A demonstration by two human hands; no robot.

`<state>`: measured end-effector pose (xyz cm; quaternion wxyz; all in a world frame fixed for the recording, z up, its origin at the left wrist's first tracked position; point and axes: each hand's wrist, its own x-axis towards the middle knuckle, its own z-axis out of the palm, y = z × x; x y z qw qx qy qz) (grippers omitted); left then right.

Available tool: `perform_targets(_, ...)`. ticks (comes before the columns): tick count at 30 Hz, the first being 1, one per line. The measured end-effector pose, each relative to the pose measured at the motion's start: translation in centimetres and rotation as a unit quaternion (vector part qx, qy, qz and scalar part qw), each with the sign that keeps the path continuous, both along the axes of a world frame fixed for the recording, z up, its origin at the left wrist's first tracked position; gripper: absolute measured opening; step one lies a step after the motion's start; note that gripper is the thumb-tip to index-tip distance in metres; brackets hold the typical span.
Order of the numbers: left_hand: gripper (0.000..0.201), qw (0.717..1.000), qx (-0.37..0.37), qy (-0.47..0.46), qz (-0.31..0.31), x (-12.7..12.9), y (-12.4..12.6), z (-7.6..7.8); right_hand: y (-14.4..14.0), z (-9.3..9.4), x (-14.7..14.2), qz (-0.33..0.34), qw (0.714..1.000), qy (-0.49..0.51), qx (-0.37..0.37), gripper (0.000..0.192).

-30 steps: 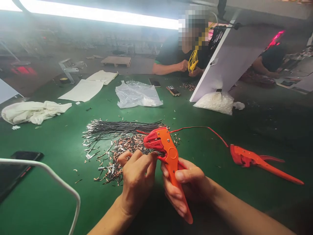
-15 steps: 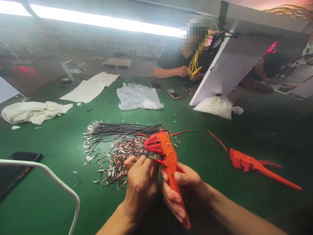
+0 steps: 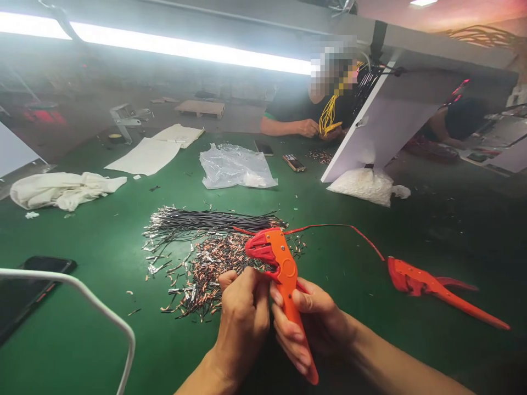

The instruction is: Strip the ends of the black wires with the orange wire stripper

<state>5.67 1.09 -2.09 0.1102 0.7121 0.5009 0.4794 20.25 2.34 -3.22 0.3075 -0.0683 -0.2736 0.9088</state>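
My right hand (image 3: 304,318) is wrapped round the handle of an orange and red wire stripper (image 3: 287,270), held upright with its jaws to the left. Close beside the lower jaw, my left hand (image 3: 245,315) is closed, fingers pinched together; whatever it grips is hidden behind the fingers. Just beyond lies a heap of short wire offcuts (image 3: 209,263), black with copper ends. Behind that heap stretches a bundle of black wires (image 3: 218,220) with stripped or tinned tips. A thin red wire (image 3: 329,225) runs across the table behind the stripper.
A second wire stripper (image 3: 436,288) lies to the right on the green table (image 3: 164,362). At left are a phone (image 3: 41,274), a white cable (image 3: 111,318) and a cloth (image 3: 61,189). A plastic bag (image 3: 239,167) and a tied bag (image 3: 362,186) lie farther back. A co-worker (image 3: 288,115) handles yellow wires.
My left hand has shifted slightly right, nearer the wire stripper. The whole view has dropped a little; the stripper stays in my right hand.
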Motion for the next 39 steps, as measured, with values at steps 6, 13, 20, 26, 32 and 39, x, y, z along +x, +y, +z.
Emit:
perform_targets(6, 0.016, 0.991, 0.047, -0.016, 0.121, -1.4, 0.8, 0.0, 0.8, 2.1, 1.3, -0.075, 0.995, -0.051, 0.031, 0.037)
perform_targets(13, 0.013, 0.992, 0.096, 0.030, 0.081, -1.2, 0.4, 0.4, 0.8, 3.6, 1.8, -0.122, 0.992, -0.040, -0.007, 0.048)
perform_targets(20, 0.015, 0.993, 0.086, 0.050, 0.066, -0.8, 0.6, 0.6, 0.5, 4.6, 2.2, -0.200, 0.979, -0.039, 0.001, 0.041)
perform_targets(26, 0.014, 0.992, 0.088, 0.059, 0.070, -0.8, 0.7, 0.5, 1.0, 3.4, 1.7, -0.214, 0.971, -0.099, 0.040, 0.028)
perform_targets(32, 0.014, 0.992, 0.095, 0.057, 0.068, -1.1, 0.7, 0.6, 0.8, 1.9, 1.4, -0.217, 0.957, -0.183, 0.062, 0.024)
perform_targets(39, 0.010, 0.988, 0.119, 0.059, 0.076, -1.3, 0.5, 0.9, 0.9, 1.6, 1.4, -0.233, 0.940, -0.233, 0.094, 0.029)
